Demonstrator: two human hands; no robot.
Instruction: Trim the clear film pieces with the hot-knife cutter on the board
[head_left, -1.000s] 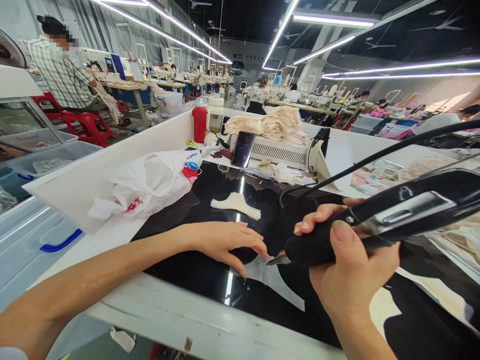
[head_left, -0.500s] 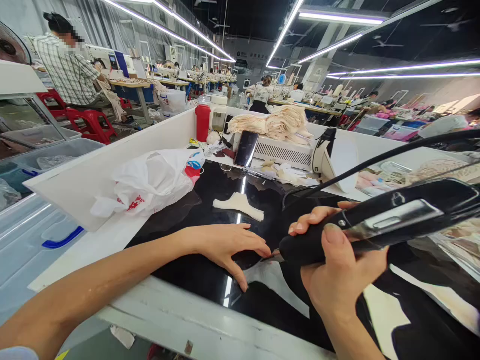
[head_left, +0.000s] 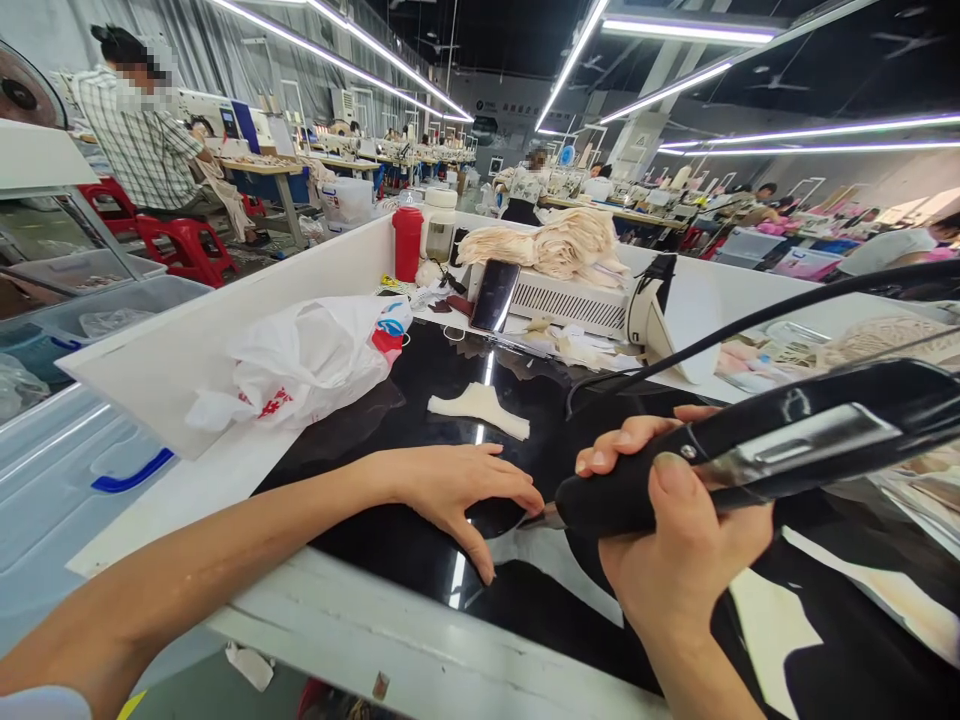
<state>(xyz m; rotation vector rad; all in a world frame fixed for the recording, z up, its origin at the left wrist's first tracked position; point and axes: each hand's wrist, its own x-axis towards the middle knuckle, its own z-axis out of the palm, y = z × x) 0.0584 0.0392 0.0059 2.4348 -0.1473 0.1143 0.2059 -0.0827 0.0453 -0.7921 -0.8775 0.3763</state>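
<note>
My right hand is wrapped round a black corded power tool with a silver metal strip on its side. Its thin metal tip points left, down at the glossy black sheet on the table. My left hand lies on that sheet with thumb and fingers spread, its index fingertip close beside the metal tip. Below the tip is a pale grey, curved piece, part of it under the tool. Farther back a cream curved cut piece rests on the sheet.
A white plastic bag sits at left. Toward the back are a phone, a red cup and stacked cream fabric. The tool's black cable arches at right. More cream pieces lie at lower right. A co-worker sits far left.
Both hands and the tool keep almost the same place. The whole view has shifted slightly.
</note>
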